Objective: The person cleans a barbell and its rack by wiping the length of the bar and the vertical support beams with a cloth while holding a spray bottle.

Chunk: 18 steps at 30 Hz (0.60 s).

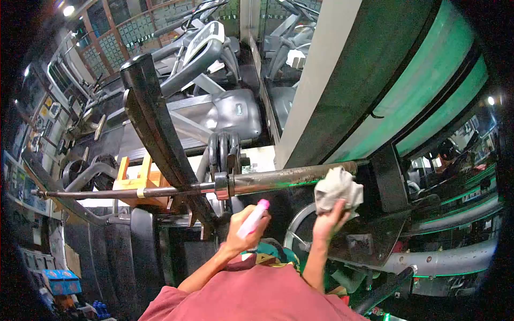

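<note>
My left hand (247, 229) is wrapped round a white spray bottle (251, 222) with a pink top, just below the barbell. In my right hand (328, 222) is a crumpled pale cloth (338, 193), held up against or just in front of the right end of the barbell's sleeve (284, 178); contact cannot be made out. The barbell's thinner bar (107, 194) runs left from a collar (221, 185), across a dark upright post (155, 117).
Behind the bar stand a treadmill (201, 45) and a black padded seat (235, 113). A wooden block (140, 181) is under the bar at left. A grey pillar (321, 80) rises at centre right, and a thick grey tube (450, 259) lies low at right.
</note>
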Motion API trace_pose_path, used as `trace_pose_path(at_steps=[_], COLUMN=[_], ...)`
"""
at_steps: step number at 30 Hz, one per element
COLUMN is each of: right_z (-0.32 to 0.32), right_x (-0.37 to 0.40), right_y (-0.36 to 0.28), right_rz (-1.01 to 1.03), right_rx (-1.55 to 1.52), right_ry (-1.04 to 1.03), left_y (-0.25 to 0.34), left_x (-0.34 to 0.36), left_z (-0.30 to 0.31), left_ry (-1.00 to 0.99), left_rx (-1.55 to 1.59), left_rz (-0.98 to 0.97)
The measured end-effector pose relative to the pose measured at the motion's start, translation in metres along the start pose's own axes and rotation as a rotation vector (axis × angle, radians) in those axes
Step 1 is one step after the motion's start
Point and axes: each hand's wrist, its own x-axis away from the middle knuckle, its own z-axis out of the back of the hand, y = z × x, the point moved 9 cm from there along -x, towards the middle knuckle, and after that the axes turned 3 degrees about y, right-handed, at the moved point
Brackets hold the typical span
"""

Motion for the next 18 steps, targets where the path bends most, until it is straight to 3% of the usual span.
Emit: trace_pose_path(at_steps=[1,3,5,7,15,18], right_z=[-0.015,-0.095,-0.154,-0.182,-0.156,-0.122], right_x=[0.011,0.047,0.084,0.116,0.091,0.052], right_y=[-0.005,-0.047,-0.039,0.013,0.009,0.008], right_rz=[0.131,0.598,0.811,0.793,0.787,0.714], right_rx=[0.178,0.453,0.825,1.02,1.035,1.171], right_ry=[-0.055,-0.45,-0.79,-1.0,-0.901,-0.775], left_y=[-0.005,0.001,-0.016,-0.001,-0.005,0.007], left_x=[0.007,0.015,0.023,0.024,0.018,0.016], left_z=[0.01,0.027,0.045,0.052,0.058,0.051], left_ry=[0.04,0.105,0.143,0.169,0.209,0.125], left_rx=[0.062,-0.001,-0.034,-0.138,-0.188,-0.222], left_rz=[0.037,-0.025,0.027,-0.02,0.084,-0.137])
